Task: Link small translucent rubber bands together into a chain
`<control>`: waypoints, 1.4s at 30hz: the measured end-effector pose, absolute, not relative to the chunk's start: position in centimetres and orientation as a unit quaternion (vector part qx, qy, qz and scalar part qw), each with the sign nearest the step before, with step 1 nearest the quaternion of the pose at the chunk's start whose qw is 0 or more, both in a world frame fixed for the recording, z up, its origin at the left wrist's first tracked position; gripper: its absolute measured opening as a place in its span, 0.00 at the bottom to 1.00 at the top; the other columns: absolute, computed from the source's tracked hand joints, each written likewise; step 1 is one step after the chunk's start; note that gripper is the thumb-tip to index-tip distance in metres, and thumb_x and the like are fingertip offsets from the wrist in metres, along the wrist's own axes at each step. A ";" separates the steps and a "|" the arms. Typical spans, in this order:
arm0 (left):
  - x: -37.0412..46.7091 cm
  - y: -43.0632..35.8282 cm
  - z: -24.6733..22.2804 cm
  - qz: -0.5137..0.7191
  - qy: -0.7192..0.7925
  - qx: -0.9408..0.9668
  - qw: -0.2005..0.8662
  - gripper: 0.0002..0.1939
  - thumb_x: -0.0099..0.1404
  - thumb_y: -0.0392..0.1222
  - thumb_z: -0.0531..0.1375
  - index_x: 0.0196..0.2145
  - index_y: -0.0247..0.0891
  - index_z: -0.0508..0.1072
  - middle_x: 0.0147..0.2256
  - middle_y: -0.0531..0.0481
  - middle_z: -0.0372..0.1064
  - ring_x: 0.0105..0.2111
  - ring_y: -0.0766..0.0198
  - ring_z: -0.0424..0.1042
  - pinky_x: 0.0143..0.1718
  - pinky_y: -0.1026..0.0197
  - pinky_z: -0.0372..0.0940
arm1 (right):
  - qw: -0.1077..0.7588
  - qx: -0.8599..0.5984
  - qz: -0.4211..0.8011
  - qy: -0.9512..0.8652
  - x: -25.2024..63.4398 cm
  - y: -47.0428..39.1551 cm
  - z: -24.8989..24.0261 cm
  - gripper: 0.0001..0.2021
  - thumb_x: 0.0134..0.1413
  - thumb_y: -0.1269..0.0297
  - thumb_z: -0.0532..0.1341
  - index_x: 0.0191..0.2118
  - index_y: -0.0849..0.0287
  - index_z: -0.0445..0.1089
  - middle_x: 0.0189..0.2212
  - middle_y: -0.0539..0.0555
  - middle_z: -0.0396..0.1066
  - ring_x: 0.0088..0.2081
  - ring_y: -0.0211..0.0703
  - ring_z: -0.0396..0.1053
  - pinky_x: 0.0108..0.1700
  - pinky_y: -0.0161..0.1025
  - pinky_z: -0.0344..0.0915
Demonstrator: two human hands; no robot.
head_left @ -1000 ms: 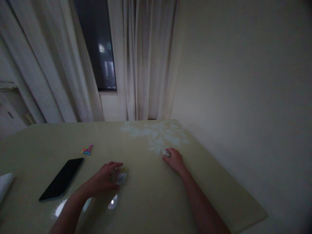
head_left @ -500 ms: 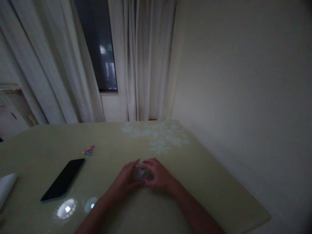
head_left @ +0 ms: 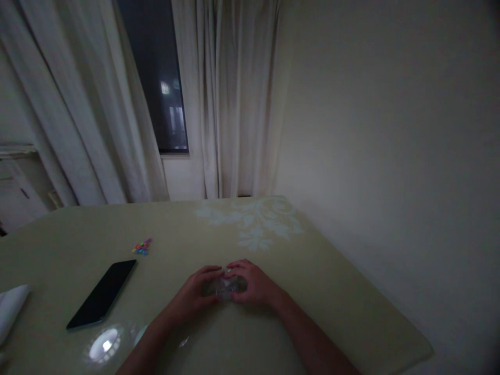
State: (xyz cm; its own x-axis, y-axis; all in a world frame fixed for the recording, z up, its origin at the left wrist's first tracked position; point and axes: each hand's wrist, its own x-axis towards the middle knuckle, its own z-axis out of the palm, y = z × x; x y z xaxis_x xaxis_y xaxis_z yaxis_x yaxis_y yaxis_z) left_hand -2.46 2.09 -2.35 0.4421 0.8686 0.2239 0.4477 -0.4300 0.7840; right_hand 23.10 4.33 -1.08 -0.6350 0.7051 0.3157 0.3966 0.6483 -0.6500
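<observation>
A clear, see-through object [head_left: 225,287], probably plastic, lies low over the table in front of me; its exact kind is too dim and blurred to tell. My left hand [head_left: 194,288] curls around its left side, fingers over the far edge and thumb along the near edge. From the right, my right hand [head_left: 253,281] grips it with curved fingers and the thumb at the near side. The fingertips of both hands nearly meet at its far edge. Much of the object is hidden behind the fingers.
Left of my hands lies a dark-screened phone [head_left: 103,294], with a small heap of colourful bits [head_left: 142,247] behind it. A white item [head_left: 11,307] sits at the left edge. Bright round glare [head_left: 104,346] shows on the glossy table [head_left: 332,291]. A wall [head_left: 383,156] borders the right.
My left hand has shifted slightly left, so more of the clear object shows between my hands. The right hand keeps its hold. The whole view has tipped up a little.
</observation>
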 end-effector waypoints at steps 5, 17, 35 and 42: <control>-2.5 2.2 -3.3 0.351 0.406 0.772 0.341 0.28 0.58 0.50 0.71 0.56 0.47 0.77 0.59 0.41 0.72 0.60 0.46 0.70 0.62 0.49 0.64 | 0.293 -0.297 0.271 -0.867 23.7 4.7 -1.3 0.28 0.42 0.59 0.75 0.54 0.49 0.79 0.58 0.58 0.73 0.58 0.53 0.70 0.61 0.50 0.64; -1.8 1.7 -2.3 0.349 0.413 0.768 0.343 0.26 0.54 0.42 0.70 0.52 0.41 0.75 0.50 0.43 0.76 0.52 0.49 0.74 0.56 0.53 0.68 | 0.303 -0.288 0.251 -0.873 23.0 4.3 -1.7 0.30 0.41 0.63 0.74 0.55 0.52 0.76 0.56 0.58 0.73 0.57 0.52 0.70 0.61 0.46 0.64; -1.7 1.8 -2.0 0.349 0.411 0.766 0.352 0.29 0.55 0.50 0.72 0.53 0.40 0.75 0.50 0.40 0.78 0.52 0.46 0.75 0.56 0.48 0.67 | 0.300 -0.307 0.178 -0.885 22.3 4.4 -2.6 0.29 0.41 0.61 0.72 0.53 0.56 0.73 0.52 0.60 0.75 0.53 0.55 0.70 0.59 0.48 0.65; -1.3 1.6 -1.7 0.349 0.427 0.762 0.340 0.30 0.54 0.52 0.72 0.52 0.39 0.76 0.49 0.40 0.78 0.50 0.47 0.76 0.54 0.49 0.69 | 0.291 -0.311 0.169 -0.889 22.3 4.3 -2.6 0.30 0.42 0.62 0.71 0.55 0.56 0.72 0.54 0.60 0.74 0.55 0.55 0.70 0.60 0.48 0.65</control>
